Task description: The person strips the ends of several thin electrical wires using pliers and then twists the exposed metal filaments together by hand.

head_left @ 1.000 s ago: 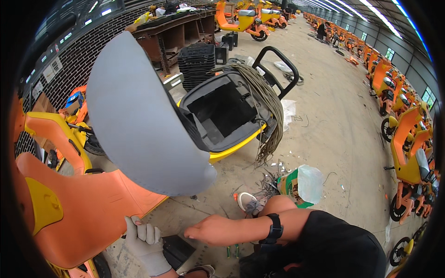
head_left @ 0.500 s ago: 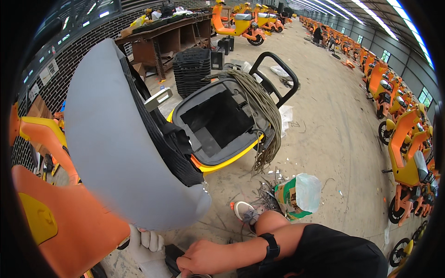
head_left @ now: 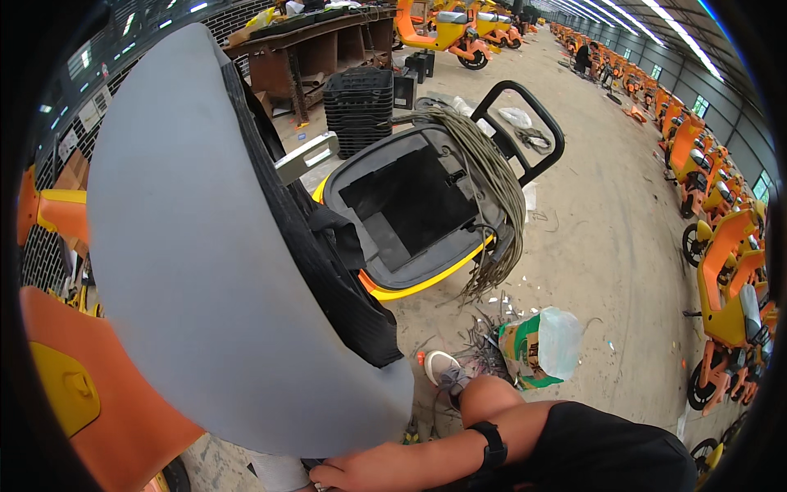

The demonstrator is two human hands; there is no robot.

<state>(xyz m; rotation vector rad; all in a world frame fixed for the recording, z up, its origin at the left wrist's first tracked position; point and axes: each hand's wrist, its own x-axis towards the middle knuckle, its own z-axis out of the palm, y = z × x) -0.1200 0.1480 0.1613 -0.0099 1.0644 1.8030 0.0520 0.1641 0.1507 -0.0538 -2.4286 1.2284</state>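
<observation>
A large grey scooter seat [head_left: 229, 246] stands tipped up, its black underside facing an open storage compartment [head_left: 410, 197] with a yellow rim. My right hand [head_left: 361, 469], bare with a black band at the wrist, is at the lower edge of the seat. Its fingers are curled, and what they hold is hidden. Of my left hand [head_left: 280, 472] only a piece of pale grey glove shows beneath the seat; the fingers are out of sight. A small dark piece lies between the two hands, its kind unclear. A tool with yellowish-green grips [head_left: 411, 430] lies beside my right forearm.
A bundle of greenish cord [head_left: 492, 164] hangs over the compartment's edge beside a black loop bar [head_left: 551, 131]. On the floor stands a green bag with a clear liner [head_left: 560, 344]. Black crates [head_left: 358, 111] are stacked behind. Orange scooters [head_left: 730, 295] line the right; an orange body [head_left: 106, 394] is near left.
The view has shifted, so the seat now covers more of the lower left and hides most of my gloved left hand. My right hand appears lower, close against the seat's edge.
</observation>
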